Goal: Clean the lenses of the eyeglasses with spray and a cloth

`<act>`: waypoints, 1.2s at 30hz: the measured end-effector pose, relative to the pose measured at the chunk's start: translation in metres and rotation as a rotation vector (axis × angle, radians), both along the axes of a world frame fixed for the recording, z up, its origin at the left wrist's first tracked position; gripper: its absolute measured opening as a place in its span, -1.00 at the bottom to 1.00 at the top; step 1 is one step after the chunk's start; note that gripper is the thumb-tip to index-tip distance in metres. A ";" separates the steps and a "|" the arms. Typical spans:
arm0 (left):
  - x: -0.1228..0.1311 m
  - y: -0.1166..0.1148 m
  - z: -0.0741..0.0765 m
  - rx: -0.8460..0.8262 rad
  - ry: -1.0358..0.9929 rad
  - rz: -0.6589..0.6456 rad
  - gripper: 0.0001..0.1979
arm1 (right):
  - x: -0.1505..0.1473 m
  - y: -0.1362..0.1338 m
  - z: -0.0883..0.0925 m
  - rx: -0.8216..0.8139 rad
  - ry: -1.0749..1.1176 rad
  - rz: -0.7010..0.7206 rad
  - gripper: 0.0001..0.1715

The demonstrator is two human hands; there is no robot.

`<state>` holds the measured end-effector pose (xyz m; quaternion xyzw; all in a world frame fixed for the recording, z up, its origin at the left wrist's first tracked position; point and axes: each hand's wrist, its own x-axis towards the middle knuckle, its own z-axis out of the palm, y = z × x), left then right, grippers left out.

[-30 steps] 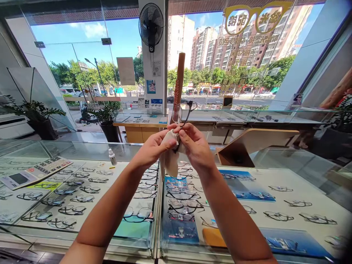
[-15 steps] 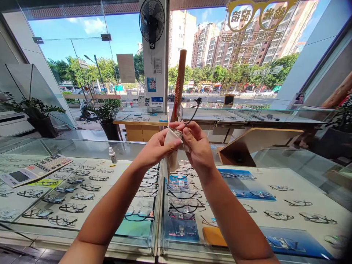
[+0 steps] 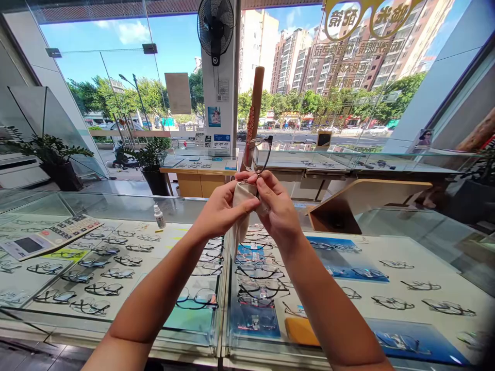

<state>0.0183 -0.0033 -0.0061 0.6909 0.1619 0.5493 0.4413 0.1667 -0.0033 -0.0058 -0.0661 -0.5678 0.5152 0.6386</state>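
Note:
Both hands are raised together above the glass counter. My left hand is closed around a pale cloth, its thumb pressed on the front, and the cloth's loose end hangs below. A pair of eyeglasses is pinched by my right hand; one dark temple arm curves up above the fingers. The part of the eyeglasses beside the cloth is mostly hidden by the fingers and fabric, so I cannot tell exactly how the cloth lies on it.
The glass display counter holds rows of eyeglasses. On its top are a calculator, a small white spray bottle and a wood-framed tilted mirror or stand. Beyond are another counter, potted plants and a wall fan.
The left thumb and the cloth have shifted slightly right, and the cloth looks smoother. The eyeglasses' temple arm has tilted more upright and moved a little left.

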 end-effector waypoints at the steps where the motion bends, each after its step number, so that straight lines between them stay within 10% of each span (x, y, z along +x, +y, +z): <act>1: 0.001 -0.001 -0.001 0.028 0.004 0.033 -0.59 | 0.000 -0.001 0.001 -0.005 0.002 0.006 -0.79; 12: 0.013 -0.023 0.005 0.092 -0.031 0.257 -0.61 | -0.003 -0.015 0.008 0.032 0.010 0.018 -0.83; 36: 0.017 -0.023 0.004 0.033 -0.222 0.246 -0.57 | -0.013 -0.037 0.001 0.208 -0.120 -0.079 -0.77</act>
